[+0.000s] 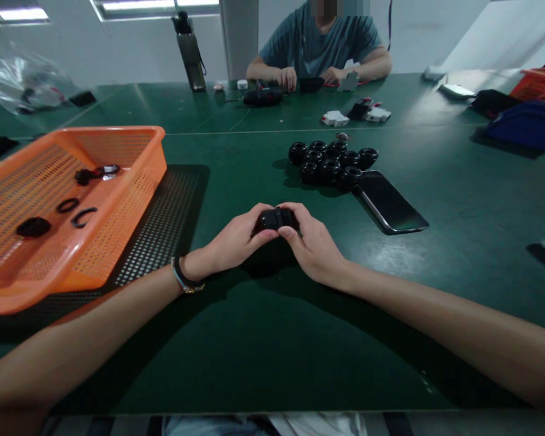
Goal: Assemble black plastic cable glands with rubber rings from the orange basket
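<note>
Between my two hands, just above the green table, is a black cylindrical plastic fitting with a raised ring around its middle. My left hand grips its left end between thumb and fingers. The right end is held by my right hand, its thumb pressed at the near side. My fingers hide both ends of the part. Beyond my hands, several similar glossy black round fittings stand in a cluster.
A phone lies beside the cluster. At left, an orange basket holds a few black rings and parts. Across the table sits a person, with a power drill, white connectors and a bottle nearby. A blue bin is far right.
</note>
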A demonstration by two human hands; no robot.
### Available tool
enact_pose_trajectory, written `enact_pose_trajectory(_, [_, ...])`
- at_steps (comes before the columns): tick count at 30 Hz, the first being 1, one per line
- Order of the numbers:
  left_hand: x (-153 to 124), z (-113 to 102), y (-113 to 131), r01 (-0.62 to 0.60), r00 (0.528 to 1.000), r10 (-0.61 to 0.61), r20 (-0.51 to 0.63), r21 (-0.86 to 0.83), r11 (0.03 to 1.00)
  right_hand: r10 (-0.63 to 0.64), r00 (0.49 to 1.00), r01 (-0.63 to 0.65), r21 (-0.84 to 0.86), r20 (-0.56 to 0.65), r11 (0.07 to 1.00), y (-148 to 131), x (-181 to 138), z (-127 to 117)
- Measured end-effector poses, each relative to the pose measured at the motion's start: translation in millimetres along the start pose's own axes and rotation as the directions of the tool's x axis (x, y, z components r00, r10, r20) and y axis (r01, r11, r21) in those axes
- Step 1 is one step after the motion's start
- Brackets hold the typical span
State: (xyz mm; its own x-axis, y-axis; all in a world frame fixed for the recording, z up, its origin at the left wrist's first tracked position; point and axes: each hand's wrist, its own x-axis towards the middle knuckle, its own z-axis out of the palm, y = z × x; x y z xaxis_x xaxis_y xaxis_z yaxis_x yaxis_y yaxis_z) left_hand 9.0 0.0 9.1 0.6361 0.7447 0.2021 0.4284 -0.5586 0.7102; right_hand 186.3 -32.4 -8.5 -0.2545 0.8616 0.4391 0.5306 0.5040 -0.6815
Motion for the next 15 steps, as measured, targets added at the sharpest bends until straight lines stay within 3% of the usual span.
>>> enact_pose_trajectory(9, [0.7,1.6,-6.1,-0.071,0.995,0.085,-0.049,0.232,0.970,0.108,0.994,-0.108,0.080,0.003,0.991,-9.8,-3.5,1.2])
enact_pose_trajectory(15, [1.7,2.8,-3.0,0.002,0.999,0.004,-0.040,0.138,0.990,0.110,0.993,-0.113,0.066,0.041,0.991,-4.2,1.4,-0.7])
